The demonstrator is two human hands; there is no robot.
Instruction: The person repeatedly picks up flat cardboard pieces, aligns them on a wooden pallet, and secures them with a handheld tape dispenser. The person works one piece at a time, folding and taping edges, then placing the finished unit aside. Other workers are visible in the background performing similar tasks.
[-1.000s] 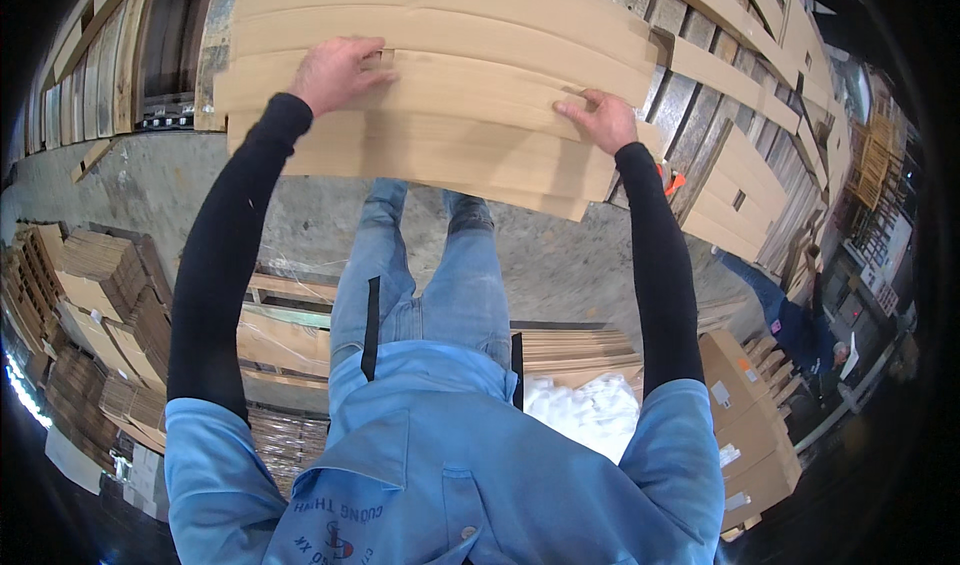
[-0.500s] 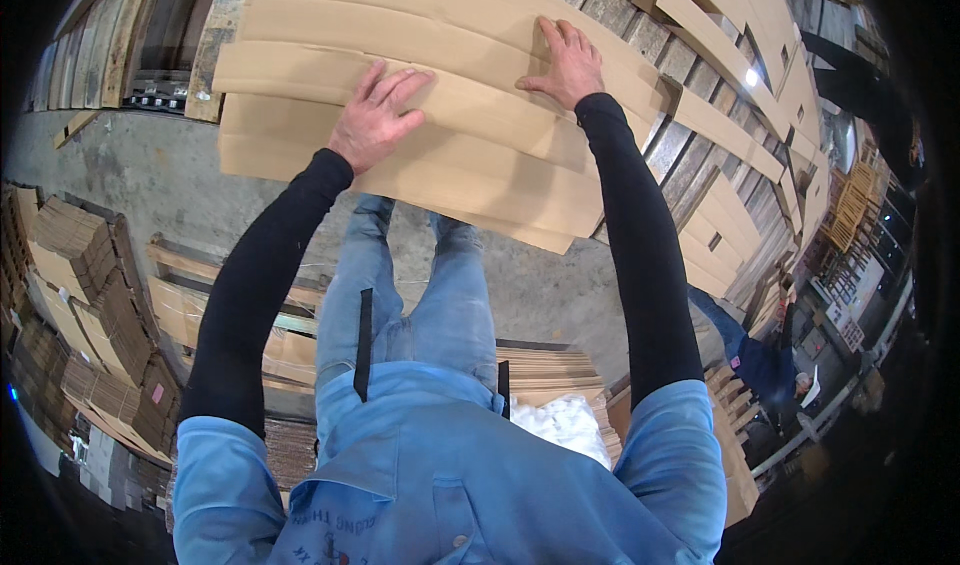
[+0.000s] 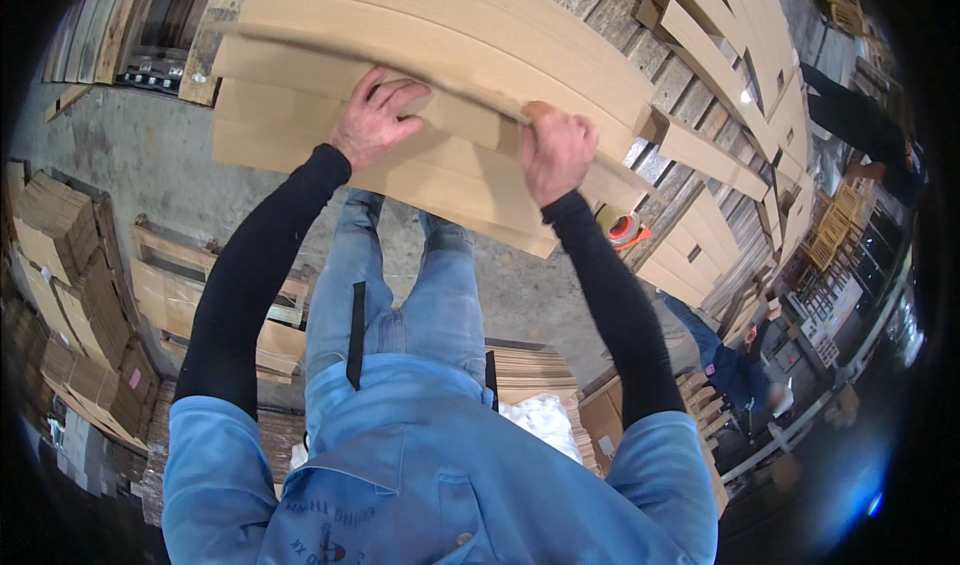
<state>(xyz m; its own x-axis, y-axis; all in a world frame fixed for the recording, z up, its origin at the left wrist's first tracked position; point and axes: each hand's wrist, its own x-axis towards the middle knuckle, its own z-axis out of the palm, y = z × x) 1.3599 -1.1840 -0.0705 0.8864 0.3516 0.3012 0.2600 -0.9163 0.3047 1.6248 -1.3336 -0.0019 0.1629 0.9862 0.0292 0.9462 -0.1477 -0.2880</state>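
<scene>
A wide brown cardboard sheet (image 3: 420, 180) with long parallel creases lies in front of me over more cardboard. One long edge or fold of it stands raised and blurred, running from the upper left down to the right. My left hand (image 3: 376, 120) has its fingers curled over this raised edge, with the thumb apart on the near side. Farther right, my right hand (image 3: 560, 153) is closed round the same edge, its fingertips partly hidden. A tape dispenser (image 3: 627, 231) in red and orange lies beside the sheet, near my right forearm.
A slatted wooden pallet (image 3: 640, 25) stands under the cardboard. Slotted cardboard pieces (image 3: 690, 250) lie to the right. Bundled cardboard stacks (image 3: 75, 260) stand at the left, near another pallet (image 3: 170, 285). Another person (image 3: 735, 370) in dark clothing is at the lower right.
Both hands went from lying flat on the cardboard to curling round a raised edge. My right hand came nearer to me. The tape dispenser has come into sight.
</scene>
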